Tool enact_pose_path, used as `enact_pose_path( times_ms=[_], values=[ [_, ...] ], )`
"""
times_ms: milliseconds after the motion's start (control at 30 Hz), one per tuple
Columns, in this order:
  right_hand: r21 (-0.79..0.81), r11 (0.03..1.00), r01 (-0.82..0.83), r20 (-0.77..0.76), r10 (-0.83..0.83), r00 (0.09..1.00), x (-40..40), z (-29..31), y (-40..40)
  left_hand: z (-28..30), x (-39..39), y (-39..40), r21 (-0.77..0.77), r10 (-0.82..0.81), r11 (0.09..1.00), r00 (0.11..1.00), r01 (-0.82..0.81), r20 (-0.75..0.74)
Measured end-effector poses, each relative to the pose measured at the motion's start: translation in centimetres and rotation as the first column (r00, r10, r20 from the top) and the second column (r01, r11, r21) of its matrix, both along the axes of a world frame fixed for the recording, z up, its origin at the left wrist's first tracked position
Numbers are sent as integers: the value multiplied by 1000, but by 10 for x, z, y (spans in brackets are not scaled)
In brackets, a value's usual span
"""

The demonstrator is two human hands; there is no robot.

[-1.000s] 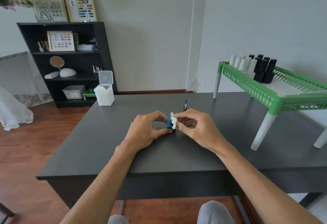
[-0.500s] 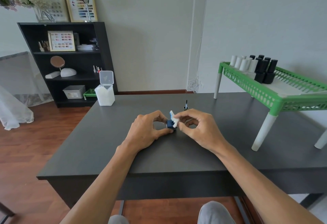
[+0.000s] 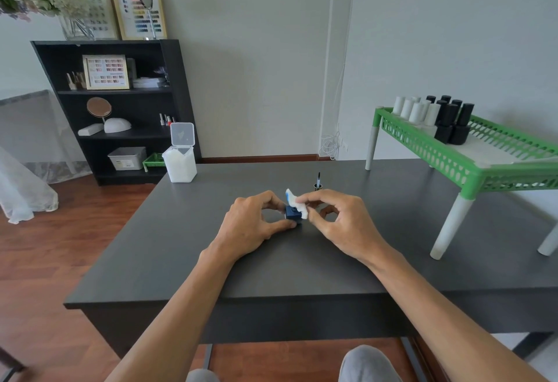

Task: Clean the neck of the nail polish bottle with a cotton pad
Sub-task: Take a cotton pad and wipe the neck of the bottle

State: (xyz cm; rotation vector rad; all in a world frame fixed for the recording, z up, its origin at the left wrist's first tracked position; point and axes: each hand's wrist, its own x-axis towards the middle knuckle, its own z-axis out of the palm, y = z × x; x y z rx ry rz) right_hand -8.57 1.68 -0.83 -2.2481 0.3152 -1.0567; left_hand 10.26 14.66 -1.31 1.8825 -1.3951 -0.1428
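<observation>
A small blue nail polish bottle (image 3: pixel 292 213) stands on the dark table (image 3: pixel 187 254) in the middle. My left hand (image 3: pixel 252 224) pinches its body between thumb and fingers. My right hand (image 3: pixel 338 221) grips a white cotton pad (image 3: pixel 297 202) with a blue stain, pressed against the top right of the bottle. The bottle's neck is hidden by the pad. Just behind my right hand, the bottle's cap with its brush (image 3: pixel 318 182) stands upright, brush pointing up.
An open white container of cotton pads (image 3: pixel 181 161) stands at the table's far left. A green rack (image 3: pixel 471 161) on white legs holds several white and black bottles (image 3: pixel 437 118) at the right. A black shelf unit (image 3: pixel 120 109) stands beyond the table.
The hands and bottle stay in the same spot. My right fingers have shifted slightly on the pad against the bottle's top.
</observation>
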Motion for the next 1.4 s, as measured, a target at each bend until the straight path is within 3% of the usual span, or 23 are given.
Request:
enact_pose_path(
  times_ms=[600,833,1000,1233,1400],
  values=[
    [-161,986,-31,0,32,1000,3,0,2,-3,1,0,-28,-13,1000,1000,13,-15],
    [2,998,-67,14,67,998,8,6,3,-1,1,0,-27,-18,999,1000,17,-12],
    [5,997,-74,-84,75,994,5,10,-3,0,-1,0,-24,-5,1000,1000,6,28],
    [-108,988,-114,-201,90,976,1,25,-9,-1,-1,-2,4,16,1000,998,-17,58],
    [-220,954,-205,-393,105,913,7,49,-16,2,-2,-2,37,-7,999,1000,7,15]
  ],
)
